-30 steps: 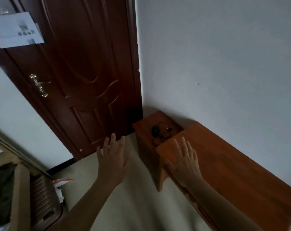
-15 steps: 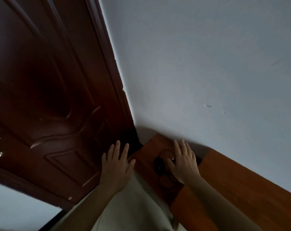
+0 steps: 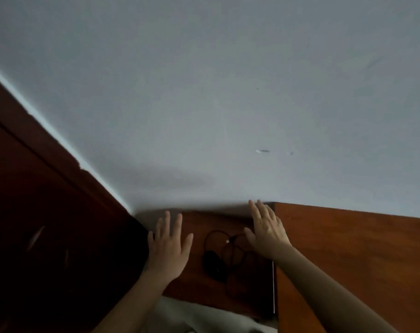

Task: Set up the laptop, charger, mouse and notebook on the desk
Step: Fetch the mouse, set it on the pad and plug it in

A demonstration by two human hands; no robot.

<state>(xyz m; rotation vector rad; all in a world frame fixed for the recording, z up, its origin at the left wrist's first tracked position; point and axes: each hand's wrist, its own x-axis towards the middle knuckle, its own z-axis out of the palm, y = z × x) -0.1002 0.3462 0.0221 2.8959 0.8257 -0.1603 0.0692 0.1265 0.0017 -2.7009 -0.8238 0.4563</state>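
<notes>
A black mouse [image 3: 213, 263] with its looped black cable [image 3: 228, 243] lies on a low brown wooden cabinet [image 3: 194, 284] in the corner. My left hand [image 3: 168, 246] hovers flat, fingers spread, over the cabinet's left part, left of the mouse. My right hand [image 3: 266, 233] is also spread, above the cable, just right of the mouse. Neither hand holds anything. The higher orange-brown desk [image 3: 353, 255] begins at the cabinet's right edge. No laptop, charger or notebook shows.
A grey-white wall [image 3: 228, 92] fills the upper view directly behind the cabinet and desk. A dark brown door [image 3: 48, 236] stands on the left. Pale floor [image 3: 204, 318] shows below the cabinet.
The view has swung closer to the corner and tilted. Both hands have advanced over the cabinet; they now flank the mouse and cable.
</notes>
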